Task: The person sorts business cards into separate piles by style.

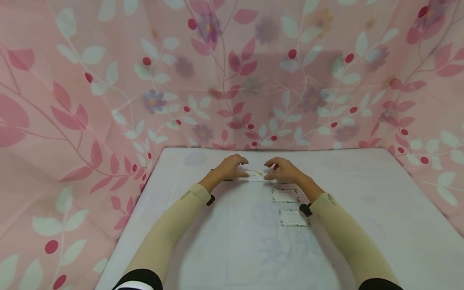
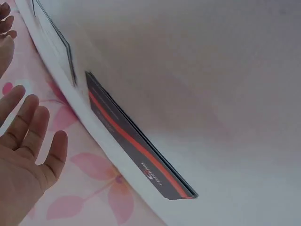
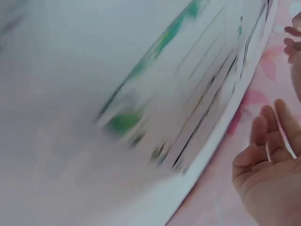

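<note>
Near the far edge of the table, my left hand (image 1: 229, 167) and right hand (image 1: 285, 170) face each other with fingers apart and nothing between them. A white card with a yellow-green mark (image 1: 252, 176) lies between them, close to both thumbs. In the left wrist view, the left hand's fingers are spread and slightly bent beside a stack of dark cards (image 2: 129, 134) with a red stripe. The right wrist view has the right palm and fingers (image 3: 270, 160) bare, near blurred white cards with green leaf borders (image 3: 164, 70).
Two leaf-bordered white cards, one farther (image 1: 285, 195) and one nearer (image 1: 291, 218), lie in a column below the right hand. Another is partly covered by that hand. A white cloth covers the table (image 1: 232, 249); a pink floral curtain (image 1: 232, 72) hangs behind it.
</note>
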